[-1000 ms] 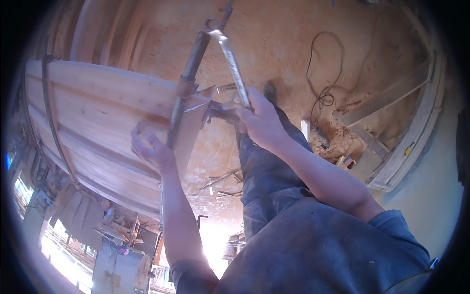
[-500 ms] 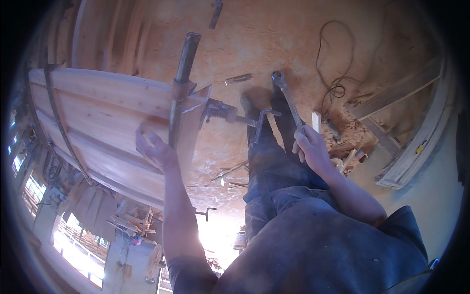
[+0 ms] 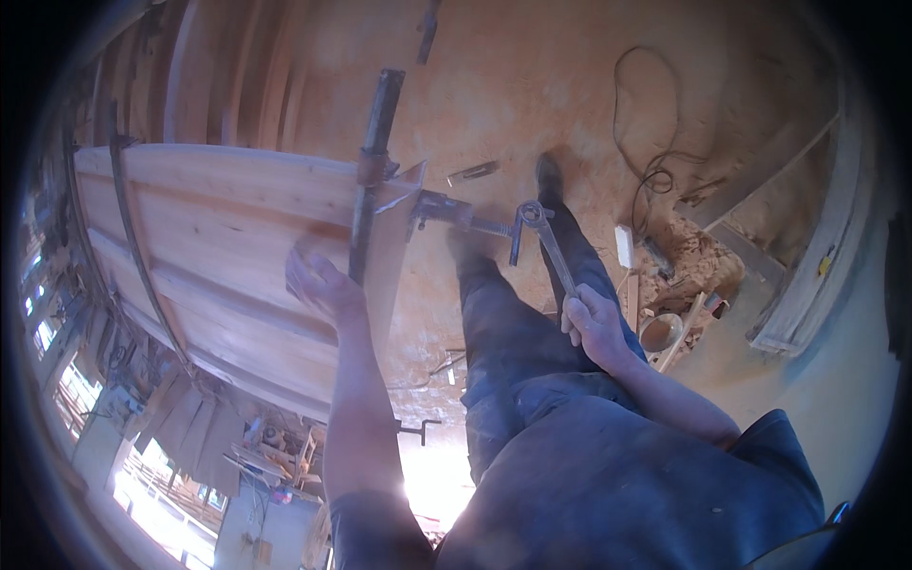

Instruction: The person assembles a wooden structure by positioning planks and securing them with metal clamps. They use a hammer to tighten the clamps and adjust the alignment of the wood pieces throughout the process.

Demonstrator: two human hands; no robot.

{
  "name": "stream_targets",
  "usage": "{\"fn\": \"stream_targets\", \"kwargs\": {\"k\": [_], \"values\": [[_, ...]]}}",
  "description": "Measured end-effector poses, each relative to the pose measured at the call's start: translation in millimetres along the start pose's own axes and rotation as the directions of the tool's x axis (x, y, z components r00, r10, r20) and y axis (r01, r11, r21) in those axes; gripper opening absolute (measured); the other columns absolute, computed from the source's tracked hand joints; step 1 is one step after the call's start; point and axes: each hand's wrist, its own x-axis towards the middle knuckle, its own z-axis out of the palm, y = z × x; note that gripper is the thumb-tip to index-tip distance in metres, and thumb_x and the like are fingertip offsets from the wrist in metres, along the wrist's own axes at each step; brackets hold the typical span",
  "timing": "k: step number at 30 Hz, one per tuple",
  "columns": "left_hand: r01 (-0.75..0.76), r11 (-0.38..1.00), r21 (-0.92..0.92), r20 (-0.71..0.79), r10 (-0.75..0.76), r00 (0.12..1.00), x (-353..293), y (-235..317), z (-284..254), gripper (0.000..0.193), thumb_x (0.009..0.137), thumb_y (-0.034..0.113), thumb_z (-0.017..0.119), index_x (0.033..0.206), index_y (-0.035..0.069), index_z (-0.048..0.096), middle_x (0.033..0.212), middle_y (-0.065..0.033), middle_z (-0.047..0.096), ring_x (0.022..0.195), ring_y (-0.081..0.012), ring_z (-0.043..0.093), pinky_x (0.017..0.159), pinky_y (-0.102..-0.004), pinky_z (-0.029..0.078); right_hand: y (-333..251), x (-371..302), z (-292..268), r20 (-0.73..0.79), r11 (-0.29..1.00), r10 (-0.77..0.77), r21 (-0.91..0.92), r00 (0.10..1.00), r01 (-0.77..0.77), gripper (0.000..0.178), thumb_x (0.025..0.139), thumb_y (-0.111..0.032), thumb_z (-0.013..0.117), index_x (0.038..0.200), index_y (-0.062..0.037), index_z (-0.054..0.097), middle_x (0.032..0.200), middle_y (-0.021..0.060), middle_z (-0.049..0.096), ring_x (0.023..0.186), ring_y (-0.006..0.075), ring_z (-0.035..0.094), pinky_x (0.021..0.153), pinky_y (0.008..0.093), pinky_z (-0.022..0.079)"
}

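A large wooden panel (image 3: 223, 204) with raised battens stands at my left. A metal bar clamp (image 3: 364, 223) grips its near end, and the clamp's screw (image 3: 489, 224) sticks out to the right with a crank handle. My left hand (image 3: 328, 285) lies beside the clamp bar against the panel face, its fingers apart and slightly blurred. In my right hand (image 3: 598, 328) is a long ring wrench (image 3: 559, 256), held by its lower end. The wrench's ring head overlaps the crank handle; from here it looks to be touching or around the handle.
A dark cable (image 3: 655, 176) loops over the dusty floor. Wood shavings and a round bowl (image 3: 660, 332) lie right of my legs, near a wooden frame (image 3: 807, 275). A second clamp handle (image 3: 418, 432) juts from the panel's lower edge. Boards lean at the far left.
The wrench has swung left, bringing its ring head from beyond the crank to the crank handle. The crank has turned. My view has shifted slightly; my left hand stays by the clamp bar.
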Motion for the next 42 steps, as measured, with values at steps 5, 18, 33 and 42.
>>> {"fn": "stream_targets", "kwargs": {"k": [5,18,33,42], "values": [[-0.075,0.997,-0.027,0.0,0.075,0.997,2.0,-9.4,3.9,0.052,0.103,0.028,0.048,0.134,-0.012,0.057,0.139,-0.0277,0.056,0.131,-0.0417,0.047,0.112,-0.0512,0.036,55.1,-14.6,38.6,-0.122,0.991,-0.081,0.093,0.989,0.093,0.035,0.11,-0.033,0.051,0.087,-0.0068,0.054,0.069,0.0006,0.058,0.052,0.0036,0.049,0.048,0.0211,0.038],[-0.612,0.761,-0.216,0.198,0.648,0.735,-7.8,-13.1,-18.9,0.054,0.101,0.031,0.055,0.139,-0.007,0.053,0.15,-0.0281,0.042,0.141,-0.0471,0.033,0.118,-0.0556,0.028,143.0,35.1,155.5,-0.516,0.942,-0.211,0.12,0.831,0.313,0.037,0.107,-0.027,0.05,0.077,-0.006,0.052,0.065,0.0024,0.053,0.056,0.0097,0.049,0.054,0.0283,0.04],[-0.633,0.749,-0.194,0.194,0.662,0.724,-6.9,-14.1,-18.9,0.055,0.096,0.03,0.06,0.134,-0.009,0.056,0.147,-0.0306,0.042,0.137,-0.0497,0.035,0.115,-0.0586,0.031,162.9,104.3,161.8,-0.532,0.851,-0.24,0.286,0.812,0.439,0.025,0.106,-0.022,0.053,0.087,-0.0063,0.058,0.074,0.0009,0.056,0.067,0.0076,0.051,0.062,0.026,0.042],[-0.664,0.728,-0.17,0.206,0.685,0.699,-4.6,-13.5,-17.4,0.055,0.096,0.033,0.06,0.131,-0.01,0.059,0.147,-0.0325,0.041,0.136,-0.0506,0.035,0.114,-0.0604,0.031,172.9,121.1,145.6,-0.638,0.915,-0.228,0.117,0.736,0.385,0.024,0.104,-0.021,0.058,0.088,-0.0041,0.06,0.068,-0.0013,0.05,0.062,0.0095,0.048,0.056,0.0287,0.04]]}}
